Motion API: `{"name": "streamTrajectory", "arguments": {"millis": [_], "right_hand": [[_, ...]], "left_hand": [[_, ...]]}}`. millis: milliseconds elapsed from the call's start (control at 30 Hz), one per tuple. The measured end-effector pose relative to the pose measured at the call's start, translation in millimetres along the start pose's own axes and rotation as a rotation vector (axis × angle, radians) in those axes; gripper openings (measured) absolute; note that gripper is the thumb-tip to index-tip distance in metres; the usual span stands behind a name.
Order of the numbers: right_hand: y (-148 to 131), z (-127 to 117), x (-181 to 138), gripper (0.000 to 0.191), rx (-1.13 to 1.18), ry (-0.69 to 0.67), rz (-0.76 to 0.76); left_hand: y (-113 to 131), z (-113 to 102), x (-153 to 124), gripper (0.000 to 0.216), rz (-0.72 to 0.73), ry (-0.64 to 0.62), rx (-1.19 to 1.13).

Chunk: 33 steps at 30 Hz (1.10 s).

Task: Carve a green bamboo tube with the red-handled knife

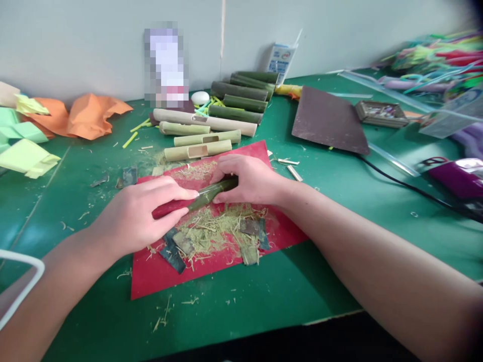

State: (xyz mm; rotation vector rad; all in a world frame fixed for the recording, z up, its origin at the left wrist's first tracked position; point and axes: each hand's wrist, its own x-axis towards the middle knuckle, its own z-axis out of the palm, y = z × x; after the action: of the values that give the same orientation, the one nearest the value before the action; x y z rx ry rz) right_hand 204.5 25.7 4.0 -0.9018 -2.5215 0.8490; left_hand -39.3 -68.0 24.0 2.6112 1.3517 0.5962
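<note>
My left hand (138, 216) is closed around a red-handled knife (166, 208) whose blade lies against a green bamboo piece (211, 193). My right hand (251, 178) grips the far end of that bamboo piece and holds it down on a red sheet (158, 274). Under both hands lies a heap of pale green shavings (211, 234) and several dark strips of peeled bark (171, 254). The knife blade is mostly hidden by my left fingers.
Peeled pale bamboo tubes (198, 150) and dark green unpeeled ones (241, 98) are stacked behind the red sheet. A brown sandpaper sheet (328, 120), a black cable (407, 188) and a purple tool (458, 176) lie at right. Crumpled orange and green paper (86, 115) sits at left.
</note>
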Motion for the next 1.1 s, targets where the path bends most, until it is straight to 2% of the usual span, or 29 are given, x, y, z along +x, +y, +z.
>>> {"name": "streamTrajectory", "arguments": {"millis": [133, 367, 567, 933, 1100], "right_hand": [[0.1, 0.1, 0.1, 0.02, -0.008, -0.002, 0.001], [-0.9, -0.3, 0.2, 0.021, -0.009, 0.006, 0.007], [-0.8, 0.4, 0.1, 0.021, -0.003, 0.006, 0.003], [-1.3, -0.5, 0.7, 0.021, -0.017, -0.001, 0.003], [-1.7, -0.4, 0.5, 0.022, -0.013, 0.004, 0.007]], "left_hand": [[-3.3, 3.8, -1.4, 0.027, 0.034, -0.009, 0.029], [5.6, -1.0, 5.1, 0.02, -0.014, 0.015, 0.003], [-1.2, 5.2, 2.8, 0.027, 0.056, -0.005, 0.071], [5.0, 0.1, 8.6, 0.022, 0.004, 0.015, -0.033], [1.6, 8.7, 4.8, 0.026, 0.069, 0.03, 0.046]]}}
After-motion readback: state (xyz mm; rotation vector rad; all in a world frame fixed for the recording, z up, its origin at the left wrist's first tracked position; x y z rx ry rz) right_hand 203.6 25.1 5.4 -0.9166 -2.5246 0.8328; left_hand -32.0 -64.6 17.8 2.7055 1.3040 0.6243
